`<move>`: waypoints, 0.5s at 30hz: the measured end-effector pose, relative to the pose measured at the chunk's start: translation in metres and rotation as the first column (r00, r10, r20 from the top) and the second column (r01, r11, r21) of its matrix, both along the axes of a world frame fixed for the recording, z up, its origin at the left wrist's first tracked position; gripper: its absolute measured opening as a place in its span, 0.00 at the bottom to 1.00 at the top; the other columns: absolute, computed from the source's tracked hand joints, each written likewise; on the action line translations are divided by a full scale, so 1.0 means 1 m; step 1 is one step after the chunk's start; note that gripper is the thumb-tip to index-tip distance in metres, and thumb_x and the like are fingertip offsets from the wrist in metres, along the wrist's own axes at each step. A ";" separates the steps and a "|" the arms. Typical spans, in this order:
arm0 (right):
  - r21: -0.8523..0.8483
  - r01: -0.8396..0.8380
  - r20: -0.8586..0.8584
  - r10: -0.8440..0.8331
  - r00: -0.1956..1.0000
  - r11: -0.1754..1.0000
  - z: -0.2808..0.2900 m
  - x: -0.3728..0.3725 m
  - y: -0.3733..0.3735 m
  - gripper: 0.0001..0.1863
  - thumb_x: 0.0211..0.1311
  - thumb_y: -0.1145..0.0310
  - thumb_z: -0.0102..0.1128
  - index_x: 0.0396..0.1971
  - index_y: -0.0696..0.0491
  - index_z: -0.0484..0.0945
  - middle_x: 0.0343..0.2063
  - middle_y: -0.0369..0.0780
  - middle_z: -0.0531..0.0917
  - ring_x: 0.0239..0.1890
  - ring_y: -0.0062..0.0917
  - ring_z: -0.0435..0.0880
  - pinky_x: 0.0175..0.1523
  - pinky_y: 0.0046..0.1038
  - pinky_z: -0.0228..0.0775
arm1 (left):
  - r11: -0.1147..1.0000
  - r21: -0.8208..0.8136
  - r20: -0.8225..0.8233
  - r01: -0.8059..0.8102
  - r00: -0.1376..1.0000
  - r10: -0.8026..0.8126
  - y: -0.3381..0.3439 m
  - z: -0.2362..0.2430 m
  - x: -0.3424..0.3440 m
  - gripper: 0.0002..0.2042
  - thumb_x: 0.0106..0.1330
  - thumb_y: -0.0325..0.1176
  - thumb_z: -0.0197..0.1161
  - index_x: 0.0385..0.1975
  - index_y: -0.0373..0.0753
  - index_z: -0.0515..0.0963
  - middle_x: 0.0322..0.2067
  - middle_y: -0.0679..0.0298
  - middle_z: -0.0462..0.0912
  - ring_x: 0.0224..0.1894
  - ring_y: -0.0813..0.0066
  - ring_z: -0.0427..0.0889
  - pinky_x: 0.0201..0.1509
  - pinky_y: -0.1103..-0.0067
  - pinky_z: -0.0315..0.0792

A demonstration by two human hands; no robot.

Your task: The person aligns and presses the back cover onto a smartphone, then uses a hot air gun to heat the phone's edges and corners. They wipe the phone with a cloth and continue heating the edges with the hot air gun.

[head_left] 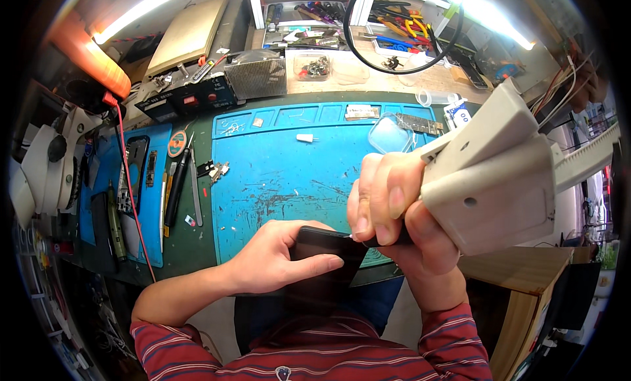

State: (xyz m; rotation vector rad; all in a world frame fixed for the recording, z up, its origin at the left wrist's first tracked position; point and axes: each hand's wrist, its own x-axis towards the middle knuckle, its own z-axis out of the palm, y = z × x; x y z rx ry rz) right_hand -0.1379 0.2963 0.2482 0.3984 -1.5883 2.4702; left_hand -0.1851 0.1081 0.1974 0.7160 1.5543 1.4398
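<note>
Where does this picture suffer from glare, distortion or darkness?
Head view: two long white tube lights blow out into glare; head view: the far edge of the dark green tabletop bows; head view: the flat black slab in the bare left hand shows little detail.

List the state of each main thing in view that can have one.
Left hand: gripping the black slab, thumb across its face
Right hand: pinching a dark item at the slab's edge; its kind is unclear
Blue mat: lying flat, surface scuffed
Strip lights: lit
Clear box: holding small parts
Red switch: too small to tell on or off
</note>
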 end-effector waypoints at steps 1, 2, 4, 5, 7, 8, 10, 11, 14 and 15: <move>-0.003 -0.002 0.004 0.002 1.000 1.000 0.000 0.000 0.000 0.14 0.61 0.57 0.60 0.30 0.51 0.69 0.19 0.33 0.72 0.28 0.21 0.71 0.31 0.23 0.69 | 1.000 0.001 0.002 -0.001 1.000 0.001 0.000 0.000 0.000 0.15 0.61 0.35 0.66 0.43 0.34 0.78 0.32 0.67 0.83 0.34 0.85 0.77 0.40 0.83 0.73; -0.005 -0.004 0.007 0.004 1.000 1.000 0.000 0.000 0.000 0.14 0.61 0.57 0.61 0.30 0.51 0.69 0.19 0.33 0.72 0.28 0.21 0.71 0.31 0.23 0.69 | 1.000 0.003 0.005 -0.002 1.000 0.002 0.000 0.000 0.000 0.15 0.61 0.35 0.66 0.43 0.33 0.78 0.32 0.67 0.83 0.34 0.85 0.77 0.40 0.83 0.73; 0.000 -0.001 0.012 0.001 1.000 1.000 0.000 0.000 0.001 0.14 0.61 0.57 0.61 0.30 0.51 0.70 0.19 0.33 0.72 0.28 0.21 0.72 0.31 0.23 0.69 | 1.000 0.004 0.004 -0.001 1.000 0.001 0.000 0.000 0.000 0.15 0.61 0.35 0.66 0.43 0.33 0.78 0.32 0.67 0.83 0.35 0.85 0.77 0.40 0.83 0.73; 0.006 0.002 0.014 -0.002 1.000 1.000 0.000 0.001 0.001 0.14 0.60 0.57 0.61 0.30 0.51 0.70 0.19 0.33 0.72 0.28 0.21 0.72 0.31 0.23 0.69 | 1.000 0.004 0.000 0.001 1.000 -0.001 0.000 -0.001 0.000 0.15 0.61 0.35 0.66 0.43 0.33 0.77 0.32 0.67 0.83 0.35 0.85 0.77 0.40 0.83 0.73; 0.018 0.009 0.016 -0.009 1.000 1.000 0.000 0.001 0.002 0.14 0.60 0.58 0.61 0.30 0.51 0.70 0.19 0.33 0.72 0.28 0.21 0.72 0.31 0.23 0.68 | 1.000 0.004 -0.005 0.001 1.000 -0.001 0.000 -0.001 0.000 0.15 0.61 0.35 0.66 0.43 0.33 0.77 0.32 0.67 0.83 0.35 0.85 0.77 0.40 0.83 0.73; 0.019 0.010 0.017 -0.010 1.000 1.000 0.000 0.001 0.002 0.14 0.60 0.58 0.61 0.30 0.51 0.70 0.19 0.33 0.72 0.28 0.21 0.72 0.31 0.23 0.68 | 1.000 0.005 -0.007 -0.001 1.000 0.001 0.000 0.000 0.000 0.15 0.61 0.35 0.66 0.43 0.33 0.77 0.32 0.67 0.83 0.35 0.85 0.77 0.40 0.83 0.73; 0.005 0.010 0.022 -0.010 1.000 1.000 0.000 0.002 0.001 0.14 0.60 0.58 0.61 0.30 0.51 0.70 0.19 0.33 0.72 0.28 0.21 0.72 0.31 0.23 0.68 | 1.000 -0.003 -0.004 0.001 1.000 -0.001 0.001 0.001 0.000 0.15 0.61 0.35 0.66 0.43 0.33 0.77 0.32 0.67 0.83 0.35 0.85 0.77 0.40 0.83 0.73; 0.000 0.011 0.024 -0.011 1.000 1.000 0.000 0.002 0.001 0.14 0.60 0.58 0.61 0.30 0.51 0.70 0.19 0.33 0.72 0.28 0.21 0.71 0.31 0.23 0.68 | 1.000 -0.012 0.000 0.006 1.000 -0.006 0.001 0.002 -0.001 0.15 0.61 0.35 0.66 0.43 0.33 0.77 0.32 0.67 0.83 0.35 0.85 0.77 0.40 0.83 0.73; 0.001 0.011 0.025 -0.011 1.000 1.000 -0.001 0.003 0.002 0.14 0.61 0.58 0.61 0.29 0.51 0.70 0.19 0.32 0.72 0.28 0.21 0.71 0.31 0.23 0.68 | 1.000 -0.012 0.024 -0.002 1.000 0.002 0.001 0.002 0.000 0.15 0.61 0.34 0.66 0.44 0.33 0.77 0.33 0.67 0.82 0.35 0.85 0.77 0.40 0.84 0.73; 0.014 0.015 0.021 -0.015 1.000 1.000 -0.002 0.002 0.002 0.14 0.61 0.58 0.61 0.29 0.51 0.69 0.19 0.32 0.72 0.28 0.21 0.71 0.31 0.23 0.68 | 1.000 -0.007 0.033 -0.009 0.999 0.009 0.001 0.001 0.000 0.15 0.61 0.34 0.66 0.44 0.33 0.77 0.33 0.67 0.82 0.35 0.85 0.77 0.40 0.84 0.73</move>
